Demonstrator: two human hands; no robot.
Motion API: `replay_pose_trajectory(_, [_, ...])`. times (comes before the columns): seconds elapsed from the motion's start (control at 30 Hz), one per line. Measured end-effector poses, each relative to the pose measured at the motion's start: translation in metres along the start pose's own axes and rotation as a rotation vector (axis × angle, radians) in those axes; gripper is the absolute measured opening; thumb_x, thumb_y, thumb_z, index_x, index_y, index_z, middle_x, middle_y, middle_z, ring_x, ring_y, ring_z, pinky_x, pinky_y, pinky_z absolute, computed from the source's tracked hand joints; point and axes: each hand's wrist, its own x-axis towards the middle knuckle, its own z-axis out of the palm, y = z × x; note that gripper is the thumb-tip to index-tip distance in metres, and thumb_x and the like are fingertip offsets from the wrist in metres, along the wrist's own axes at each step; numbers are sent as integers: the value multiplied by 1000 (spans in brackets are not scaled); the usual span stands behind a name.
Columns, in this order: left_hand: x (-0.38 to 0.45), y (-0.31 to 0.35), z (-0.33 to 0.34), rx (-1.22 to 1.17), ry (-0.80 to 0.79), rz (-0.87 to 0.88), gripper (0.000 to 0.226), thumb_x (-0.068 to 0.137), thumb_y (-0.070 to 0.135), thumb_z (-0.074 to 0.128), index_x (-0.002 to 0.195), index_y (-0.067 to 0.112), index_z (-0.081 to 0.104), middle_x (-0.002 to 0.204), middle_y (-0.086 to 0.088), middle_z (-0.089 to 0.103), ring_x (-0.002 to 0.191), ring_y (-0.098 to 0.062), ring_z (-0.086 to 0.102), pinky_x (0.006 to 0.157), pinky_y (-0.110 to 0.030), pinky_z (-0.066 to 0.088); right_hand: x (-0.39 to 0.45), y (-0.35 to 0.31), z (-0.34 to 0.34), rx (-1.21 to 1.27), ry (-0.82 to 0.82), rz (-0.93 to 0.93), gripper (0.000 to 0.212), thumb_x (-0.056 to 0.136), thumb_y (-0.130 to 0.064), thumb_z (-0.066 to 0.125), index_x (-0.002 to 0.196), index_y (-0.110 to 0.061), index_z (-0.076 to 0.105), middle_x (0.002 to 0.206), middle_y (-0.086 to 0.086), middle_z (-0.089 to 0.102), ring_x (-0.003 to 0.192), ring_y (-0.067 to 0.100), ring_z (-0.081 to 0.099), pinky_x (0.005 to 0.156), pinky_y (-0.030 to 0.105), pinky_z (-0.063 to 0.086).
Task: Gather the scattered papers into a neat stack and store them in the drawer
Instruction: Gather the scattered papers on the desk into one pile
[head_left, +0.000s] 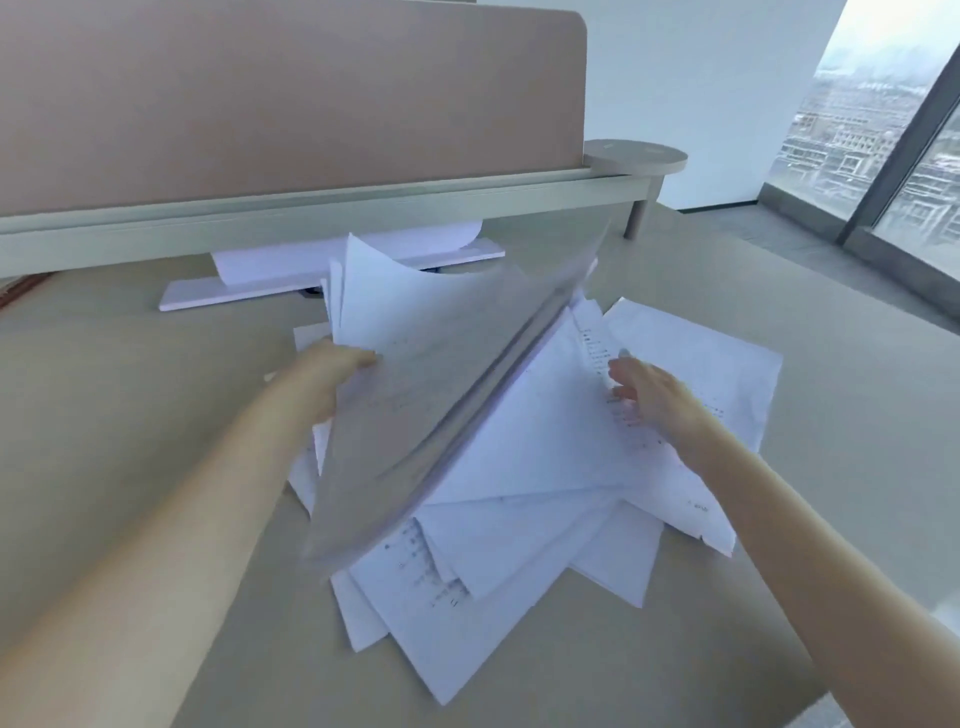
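Several sheets (415, 384) sit pinched in the left hand (332, 371), lifted to collect more; the right hand (649, 395) lies flat and open on the loose papers (519, 545), likely to slide them in.

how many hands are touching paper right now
2. The left hand grips a lifted, motion-blurred bunch of sheets; the right hand rests on the loose papers spread across the desk.

One head-worn wide-angle view looks forward and down over the desk (130, 415) from close above. A pink partition (285, 88) lies toward 12 o'clock, and a window (857, 130) toward 2 o'clock.
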Motion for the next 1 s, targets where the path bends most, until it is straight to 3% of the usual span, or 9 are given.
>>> replay_pose_trajectory(0.1, [-2, -13, 17, 350, 71, 163, 14, 88, 2, 50, 97, 11, 54, 69, -2, 50, 57, -18, 43, 53, -23, 33, 12, -9, -16, 364, -92, 201, 42, 95, -37, 44, 123, -7, 51, 128, 9, 55, 82, 21, 63, 86, 36, 48])
replay_pose_trajectory(0.17, [-1, -17, 21, 358, 105, 200, 18, 85, 4, 49, 102, 10, 55, 74, -4, 53, 55, -16, 42, 50, -23, 30, 20, -11, -20, 498, -180, 295, 44, 93, -37, 49, 124, -7, 47, 121, 7, 55, 80, 23, 63, 71, 32, 52])
replay_pose_trajectory(0.27, [6, -11, 19, 220, 70, 119, 39, 78, 13, 58, 116, 5, 52, 101, -14, 60, 70, -22, 53, 62, -25, 41, 28, -13, -16, 418, -201, 303, 39, 89, -37, 56, 114, -9, 51, 108, 3, 58, 75, 18, 62, 59, 26, 52])
replay_pose_trajectory(0.4, [6, 0, 25, -62, -86, -24, 43, 85, 10, 60, 126, 0, 53, 117, -17, 62, 100, -29, 60, 92, -42, 46, 31, -22, -9, 275, -174, 234, 22, 86, -31, 59, 86, -9, 59, 84, 6, 64, 59, 14, 57, 60, 23, 41])
replay_pose_trajectory(0.53, [-7, 1, 41, -84, -256, -107, 32, 93, 17, 54, 122, 5, 59, 95, -10, 66, 81, -24, 62, 74, -30, 49, 25, -24, -4, 116, -229, 141, 27, 85, -26, 61, 99, -5, 69, 85, 7, 74, 73, 25, 69, 69, 31, 53])
replay_pose_trajectory(0.73, [-5, 3, 57, 52, -249, -19, 63, 85, 44, 59, 137, 11, 47, 140, 0, 51, 124, -20, 50, 106, -35, 38, 27, -18, -18, 111, -311, 52, 16, 88, 0, 54, 97, -7, 65, 94, 9, 71, 72, 22, 70, 64, 30, 59])
replay_pose_trajectory(0.8, [-5, 3, 61, 207, -227, 78, 72, 86, 53, 51, 145, 16, 33, 150, 0, 38, 128, -18, 43, 107, -36, 34, 34, -15, -39, 161, -295, 50, 26, 88, 8, 48, 111, 0, 58, 99, 13, 69, 73, 24, 70, 64, 32, 60])
replay_pose_trajectory(0.9, [-5, -2, 51, 544, -72, 297, 59, 94, 47, 40, 145, 21, 30, 150, -2, 37, 125, -21, 43, 94, -34, 43, 41, -14, -77, 245, -220, 49, 28, 88, 12, 41, 111, 3, 54, 71, 5, 75, 57, 18, 71, 52, 29, 59])
replay_pose_trajectory(1.0, [4, -17, 35, 850, -1, 267, 64, 96, 48, 33, 150, 16, 19, 157, -9, 23, 140, -31, 27, 109, -43, 35, 46, -10, -106, 279, -113, 59, 29, 89, 12, 41, 113, 2, 51, 62, 2, 74, 51, 17, 70, 45, 28, 56])
